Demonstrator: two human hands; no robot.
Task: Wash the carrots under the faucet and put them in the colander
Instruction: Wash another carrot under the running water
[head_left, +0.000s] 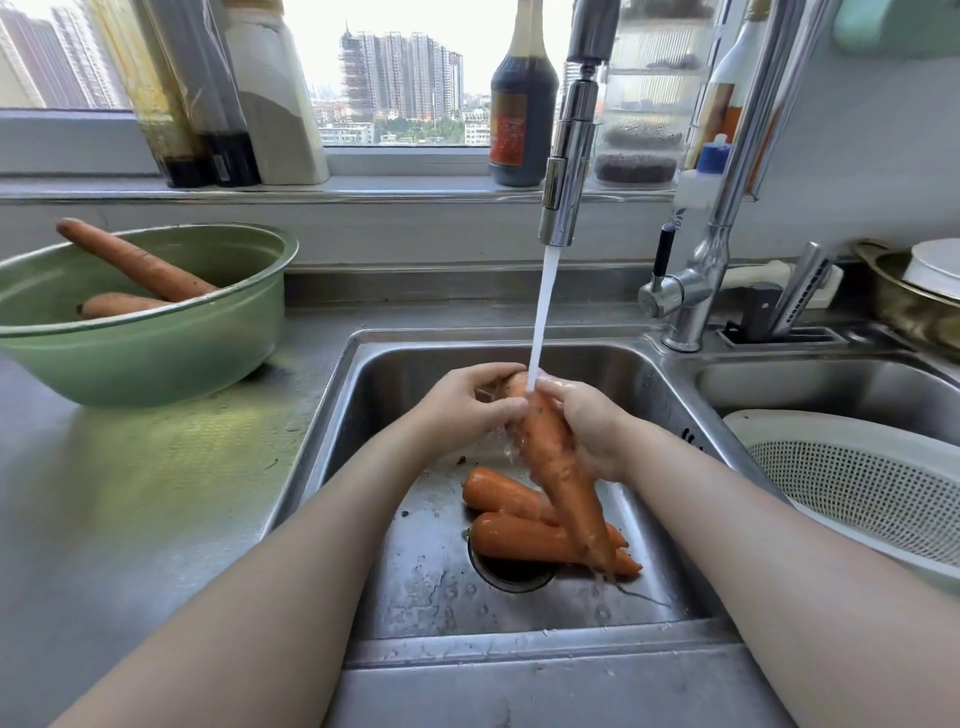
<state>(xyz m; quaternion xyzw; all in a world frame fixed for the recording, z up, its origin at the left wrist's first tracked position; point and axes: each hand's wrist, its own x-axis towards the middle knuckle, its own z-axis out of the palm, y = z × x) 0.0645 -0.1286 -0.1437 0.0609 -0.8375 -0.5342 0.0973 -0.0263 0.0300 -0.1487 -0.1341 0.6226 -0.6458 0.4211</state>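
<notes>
Carrot under wash (550, 457): held over the sink (395, 364), thick end up at 12 o'clock, directly in the water stream (543, 312) from the faucet (566, 171); the tip hangs down toward 5 o'clock

Left grip (467, 410): fingers curled round the thick top end from the 9 o'clock side. Right grip (592, 426): fingers wrapped round the upper body from 3 o'clock. Both are closed on this one root, and the water lands where they meet

Others: two wet carrots (519, 540) lie on the sink floor at 6 o'clock of my hands, partly over the drain. Two dull, soil-marked carrots (135, 265) rest in the green bowl (156, 353) on the worktop at 10 o'clock. The colander (857, 483) sits at 3 o'clock, past the sink's right rim; no carrot shows in the part I can see

Handling, my judgement:
- stiff and solid, with some heft; no flex to allow for
- wet skin looks slick, and the taper would let it slide out tip-first
- best hold is the thick shoulder, fingers fully round it; the thin tip looks likely to snap
- not delicate; firm pressure while rubbing seems safe

Stage, as I read it: mid-rinse, transfer to the colander not yet done
</notes>
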